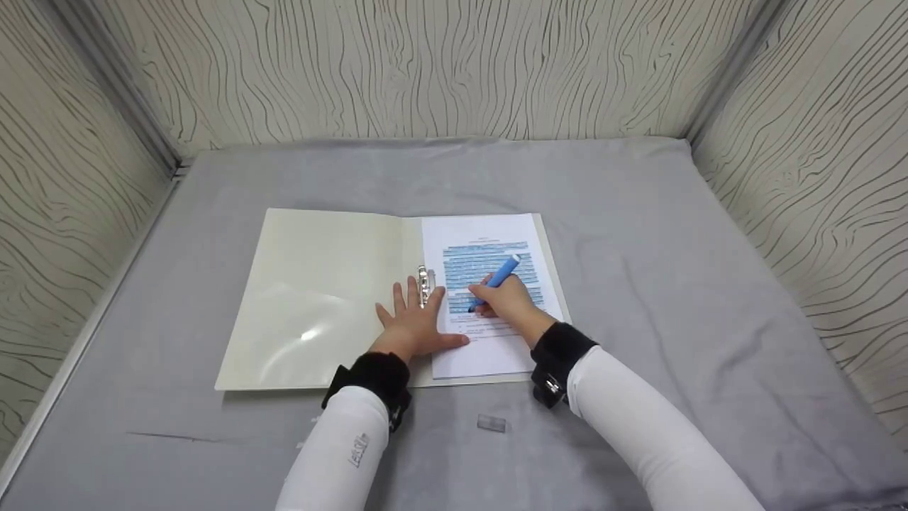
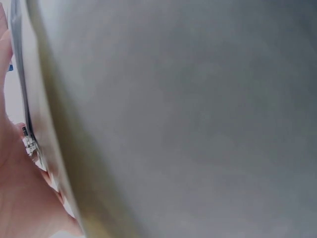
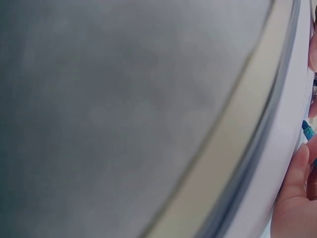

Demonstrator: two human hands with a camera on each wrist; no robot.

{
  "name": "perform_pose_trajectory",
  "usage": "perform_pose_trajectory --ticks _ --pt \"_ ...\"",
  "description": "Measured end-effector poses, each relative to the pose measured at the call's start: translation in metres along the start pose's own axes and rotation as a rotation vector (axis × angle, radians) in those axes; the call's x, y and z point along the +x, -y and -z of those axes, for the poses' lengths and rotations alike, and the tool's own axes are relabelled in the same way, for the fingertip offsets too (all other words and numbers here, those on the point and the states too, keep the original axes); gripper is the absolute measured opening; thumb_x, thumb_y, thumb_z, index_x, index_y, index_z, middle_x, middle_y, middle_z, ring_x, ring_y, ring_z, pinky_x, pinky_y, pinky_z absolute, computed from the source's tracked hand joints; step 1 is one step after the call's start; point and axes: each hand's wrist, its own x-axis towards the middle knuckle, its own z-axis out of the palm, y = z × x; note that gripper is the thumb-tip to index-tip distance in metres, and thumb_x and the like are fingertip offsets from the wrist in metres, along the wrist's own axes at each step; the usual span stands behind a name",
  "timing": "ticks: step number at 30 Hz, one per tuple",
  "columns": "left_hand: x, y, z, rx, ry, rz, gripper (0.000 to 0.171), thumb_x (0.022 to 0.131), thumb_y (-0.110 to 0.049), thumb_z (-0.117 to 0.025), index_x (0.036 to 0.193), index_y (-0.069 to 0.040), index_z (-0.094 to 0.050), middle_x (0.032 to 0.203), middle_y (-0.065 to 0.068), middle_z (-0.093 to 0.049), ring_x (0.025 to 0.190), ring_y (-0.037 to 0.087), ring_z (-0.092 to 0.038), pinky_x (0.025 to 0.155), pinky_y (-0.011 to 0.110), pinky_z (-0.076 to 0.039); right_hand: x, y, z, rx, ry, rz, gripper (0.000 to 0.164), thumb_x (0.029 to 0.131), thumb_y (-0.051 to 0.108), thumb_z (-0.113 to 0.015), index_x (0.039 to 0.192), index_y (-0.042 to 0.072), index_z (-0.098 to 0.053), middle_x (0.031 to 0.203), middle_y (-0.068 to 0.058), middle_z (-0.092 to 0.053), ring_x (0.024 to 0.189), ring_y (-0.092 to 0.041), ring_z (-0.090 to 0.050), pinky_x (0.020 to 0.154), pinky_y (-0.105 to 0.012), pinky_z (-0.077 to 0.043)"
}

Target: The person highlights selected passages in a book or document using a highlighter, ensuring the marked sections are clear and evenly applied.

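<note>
A blue marker (image 1: 504,271) is pinched in my right hand (image 1: 512,299), its dark tip down on a printed sheet (image 1: 486,358). Blue strokes cover most of the text lines on that paper; a few lines below the tip are uncoloured. My left hand (image 1: 413,328) lies with fingers spread across the folder's spine, its thumb on the sheet's left part. Just by its fingertips is the metal ring clip (image 1: 423,277) of the open cream folder (image 1: 319,262). In the right wrist view the marker (image 3: 308,130) shows at the edge beside the fingers.
A small grey translucent piece (image 1: 491,424) lies on the grey cloth (image 1: 638,284) in front of the folder. Patterned panels (image 1: 440,71) stand behind and at both sides of the table. A dark crease (image 1: 174,436) marks the cloth at front left.
</note>
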Motion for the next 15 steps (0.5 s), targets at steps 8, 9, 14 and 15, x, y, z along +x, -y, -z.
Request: perform_pose_trajectory --ticks 8,9,14,15 --pt "-0.0021 0.0006 0.0011 -0.015 -0.003 -0.008 0.105 0.065 -0.074 -0.064 0.149 -0.028 -0.021 0.154 0.020 0.004 0.138 0.042 0.010 0.100 0.068 -0.002 -0.0003 -0.0003 0.0013 0.005 -0.005 -0.011 0.018 0.085 0.017 -0.068 0.086 0.004 -0.056 0.068 -0.006 -0.061 0.056 -0.011 -0.062 0.053 -0.020 -0.049" --pt "-0.0025 0.0005 0.0014 -0.016 -0.004 -0.009 0.106 0.064 -0.074 -0.064 0.149 -0.028 -0.021 0.154 0.020 0.004 0.138 0.042 0.010 0.100 0.069 -0.002 -0.0003 -0.0006 0.0017 0.009 -0.005 -0.011 0.018 0.085 0.017 -0.068 0.086 0.004 -0.055 0.068 -0.006 -0.061 0.056 -0.011 -0.062 0.053 -0.020 -0.049" --pt "-0.0032 0.0007 0.0022 0.002 -0.009 -0.013 0.109 0.062 -0.075 -0.064 0.150 -0.027 -0.020 0.154 0.021 0.004 0.138 0.042 0.008 0.100 0.069 -0.004 -0.0003 -0.0024 0.0038 0.007 -0.011 -0.001 0.018 0.085 0.018 -0.068 0.084 0.005 -0.055 0.068 -0.006 -0.061 0.056 -0.010 -0.061 0.054 -0.020 -0.050" --pt "-0.0032 0.0008 0.0021 0.006 -0.009 -0.013 0.109 0.062 -0.076 -0.064 0.150 -0.027 -0.020 0.154 0.021 0.004 0.138 0.042 0.008 0.100 0.069 -0.005 -0.0004 -0.0026 0.0041 0.009 -0.010 -0.001 0.018 0.085 0.018 -0.068 0.084 0.005 -0.055 0.068 -0.006 -0.061 0.056 -0.010 -0.061 0.054 -0.020 -0.050"
